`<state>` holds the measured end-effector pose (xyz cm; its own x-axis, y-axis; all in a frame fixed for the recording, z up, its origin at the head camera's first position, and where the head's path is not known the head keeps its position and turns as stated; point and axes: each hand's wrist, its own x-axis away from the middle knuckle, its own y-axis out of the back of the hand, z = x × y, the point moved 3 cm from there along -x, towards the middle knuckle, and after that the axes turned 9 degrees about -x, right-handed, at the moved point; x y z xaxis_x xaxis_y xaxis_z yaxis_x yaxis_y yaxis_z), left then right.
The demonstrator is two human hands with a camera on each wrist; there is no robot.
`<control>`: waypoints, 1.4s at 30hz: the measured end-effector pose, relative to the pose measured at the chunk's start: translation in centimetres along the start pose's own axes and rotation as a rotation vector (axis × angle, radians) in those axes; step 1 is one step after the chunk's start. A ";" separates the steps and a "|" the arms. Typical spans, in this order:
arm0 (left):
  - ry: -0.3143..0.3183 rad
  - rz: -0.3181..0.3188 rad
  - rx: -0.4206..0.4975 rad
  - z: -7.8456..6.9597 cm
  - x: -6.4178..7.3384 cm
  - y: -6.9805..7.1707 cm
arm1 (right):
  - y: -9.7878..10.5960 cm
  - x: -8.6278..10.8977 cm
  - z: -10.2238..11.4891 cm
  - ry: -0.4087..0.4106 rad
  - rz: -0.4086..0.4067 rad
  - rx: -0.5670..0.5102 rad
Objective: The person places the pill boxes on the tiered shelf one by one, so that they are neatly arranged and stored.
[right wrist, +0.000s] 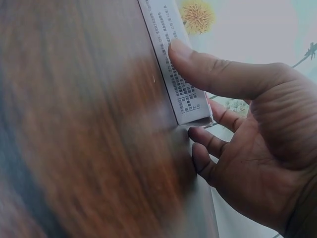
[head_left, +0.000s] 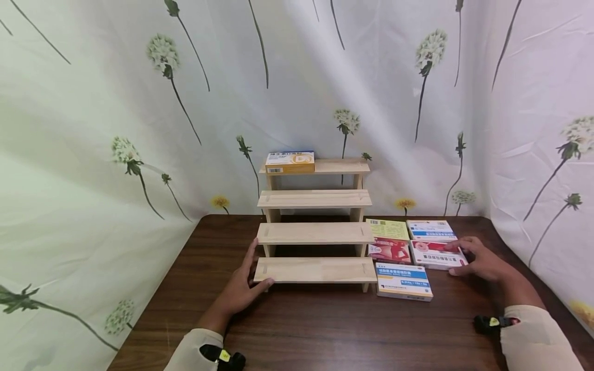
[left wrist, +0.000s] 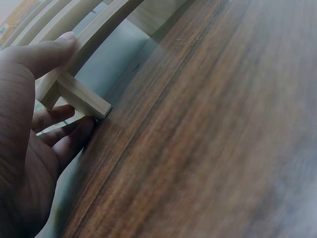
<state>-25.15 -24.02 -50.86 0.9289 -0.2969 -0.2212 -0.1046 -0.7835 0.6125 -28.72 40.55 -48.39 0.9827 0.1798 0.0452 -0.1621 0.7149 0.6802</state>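
Note:
A pale wooden stepped shelf point(head_left: 315, 269) stands on the table. My left hand point(head_left: 241, 288) holds the left end of its lowest step, thumb against the front edge; in the left wrist view the other fingers of that hand point(left wrist: 37, 148) bend round beside the leg point(left wrist: 84, 96). At the right, my right hand point(head_left: 482, 263) grips a white and red medicine box point(head_left: 433, 260) lying flat. The right wrist view shows the thumb on the printed side of this box point(right wrist: 181, 89), with fingers beyond its end. An orange and white vitamin box point(head_left: 291, 162) sits on the top step, left side.
Beside the shelf lie more medicine boxes: a yellow-green one point(head_left: 389, 229), a red one point(head_left: 391, 251), a blue and white one point(head_left: 403, 281) in front and another blue and white one point(head_left: 431, 230) behind. A dandelion-print cloth point(head_left: 297, 93) hangs behind the dark wooden table point(head_left: 325, 330).

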 end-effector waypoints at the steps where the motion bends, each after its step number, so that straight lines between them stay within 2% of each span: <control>1: 0.002 0.000 -0.003 0.0 0.0 0.0 | 0.0 0.0 -0.1 -0.001 -0.001 -0.001; 22: -0.021 0.000 -0.009 0.4 0.1 -0.1 | 0.5 0.4 -0.6 0.027 -0.015 0.041; 35: -0.025 0.004 0.002 0.5 0.0 -0.2 | 0.9 1.3 -0.9 0.010 -0.025 -0.051; 42: -0.022 0.003 -0.008 0.5 0.0 -0.2 | 1.1 1.4 -0.7 0.040 -0.039 -0.044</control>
<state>-25.30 -24.14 -51.32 0.9208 -0.3107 -0.2358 -0.1041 -0.7784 0.6191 -27.57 42.08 -48.13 0.9841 0.1775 -0.0104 -0.1285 0.7505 0.6483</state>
